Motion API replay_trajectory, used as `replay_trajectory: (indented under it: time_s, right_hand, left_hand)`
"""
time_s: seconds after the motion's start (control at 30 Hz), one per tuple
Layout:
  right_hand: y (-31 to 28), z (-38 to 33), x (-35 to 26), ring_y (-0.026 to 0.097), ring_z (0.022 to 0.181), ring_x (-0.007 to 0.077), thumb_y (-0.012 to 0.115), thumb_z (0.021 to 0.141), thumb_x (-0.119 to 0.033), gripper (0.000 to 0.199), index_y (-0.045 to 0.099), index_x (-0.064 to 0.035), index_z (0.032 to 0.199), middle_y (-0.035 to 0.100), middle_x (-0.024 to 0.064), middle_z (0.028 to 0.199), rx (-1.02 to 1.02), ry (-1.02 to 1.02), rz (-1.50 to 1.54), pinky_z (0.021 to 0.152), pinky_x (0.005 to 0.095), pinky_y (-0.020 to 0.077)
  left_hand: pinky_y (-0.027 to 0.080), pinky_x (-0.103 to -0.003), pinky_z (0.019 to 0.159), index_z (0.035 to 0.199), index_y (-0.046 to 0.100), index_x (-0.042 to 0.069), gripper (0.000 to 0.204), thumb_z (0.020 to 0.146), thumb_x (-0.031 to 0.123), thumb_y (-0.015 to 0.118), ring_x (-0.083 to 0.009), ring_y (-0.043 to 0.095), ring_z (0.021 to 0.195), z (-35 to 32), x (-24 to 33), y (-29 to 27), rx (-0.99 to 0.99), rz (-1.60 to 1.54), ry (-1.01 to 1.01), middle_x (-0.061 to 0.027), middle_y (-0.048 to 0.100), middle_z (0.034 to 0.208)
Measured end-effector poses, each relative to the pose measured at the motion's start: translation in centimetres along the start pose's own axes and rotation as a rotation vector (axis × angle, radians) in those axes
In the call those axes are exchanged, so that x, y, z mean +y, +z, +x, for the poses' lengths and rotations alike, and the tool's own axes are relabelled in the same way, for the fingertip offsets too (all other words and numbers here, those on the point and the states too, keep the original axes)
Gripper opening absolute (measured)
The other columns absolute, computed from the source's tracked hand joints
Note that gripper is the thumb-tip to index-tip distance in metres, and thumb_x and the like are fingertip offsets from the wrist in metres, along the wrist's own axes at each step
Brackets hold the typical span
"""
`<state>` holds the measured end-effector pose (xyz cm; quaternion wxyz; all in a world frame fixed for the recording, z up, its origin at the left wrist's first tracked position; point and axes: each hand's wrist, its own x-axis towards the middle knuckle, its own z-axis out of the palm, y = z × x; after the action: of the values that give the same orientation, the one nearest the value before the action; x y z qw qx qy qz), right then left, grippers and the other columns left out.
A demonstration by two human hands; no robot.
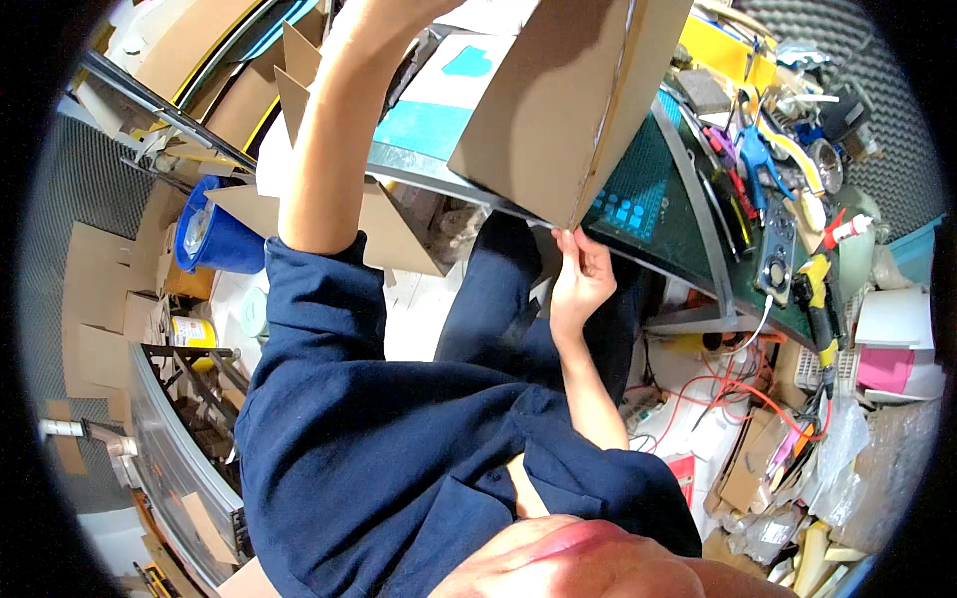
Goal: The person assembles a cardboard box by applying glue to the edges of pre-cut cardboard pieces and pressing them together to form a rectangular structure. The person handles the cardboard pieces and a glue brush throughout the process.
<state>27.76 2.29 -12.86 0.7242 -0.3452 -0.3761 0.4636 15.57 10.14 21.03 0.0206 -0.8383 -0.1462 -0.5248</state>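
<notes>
A tall brown cardboard box (543,110) stands tilted at the near edge of the workbench, two of its sides meeting along a taped-looking seam. At the low end of that seam, my right hand (581,277) pinches the corner between thumb and fingers. My left arm reaches up past the box's left side. Only the wrist and part of my left hand (384,12) show at the top edge, and its fingers are out of sight. Under the box lies a dark green cutting mat (638,189), with a teal and white sheet (429,125) to the left.
Pliers (755,159), pens and other tools crowd the bench's right side. A yellow and black glue gun or drill-like tool (819,309) hangs by the right corner. Orange cable (758,394) loops over the floor. At left are a blue bin (224,234) and cardboard flaps (394,234).
</notes>
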Motion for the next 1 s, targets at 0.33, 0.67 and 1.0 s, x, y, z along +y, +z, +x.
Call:
replay_trajectory:
  time_s: [0.33,0.67,1.0]
  right_hand:
    - [-0.2,0.1,0.0,0.067,0.088,0.0198,0.06,0.091,0.002,0.007,0.061,0.0054,0.097,0.068,0.0149,0.095,-0.025,-0.037,-0.015,0.084,0.03,0.0547]
    - [-0.1,0.0,0.6,0.068,0.086,0.0202,0.062,0.089,0.002,0.007,0.062,0.0051,0.096,0.068,0.0156,0.094,0.0,-0.043,-0.011,0.083,0.0312,0.0557]
    - [-0.2,0.1,0.7,0.068,0.086,0.0205,0.061,0.089,0.003,0.007,0.061,0.0057,0.096,0.068,0.0156,0.093,-0.011,-0.045,-0.005,0.083,0.0319,0.0562]
  left_hand:
    - [0.053,-0.027,0.079,0.109,0.071,0.008,0.026,0.086,0.02,0.07,-0.0122,0.065,0.09,0.1,0.3,-0.3,0.006,-0.148,-0.189,-0.0071,0.071,0.099]
    - [0.053,-0.025,0.073,0.106,0.072,0.009,0.022,0.086,0.017,0.07,-0.0117,0.065,0.082,0.7,0.7,-1.4,-0.045,-0.057,-0.09,-0.0063,0.072,0.093]
    - [0.052,-0.024,0.074,0.107,0.071,0.007,0.022,0.086,0.015,0.07,-0.0116,0.064,0.082,1.0,1.3,-1.5,-0.102,-0.127,-0.168,-0.0054,0.07,0.092]
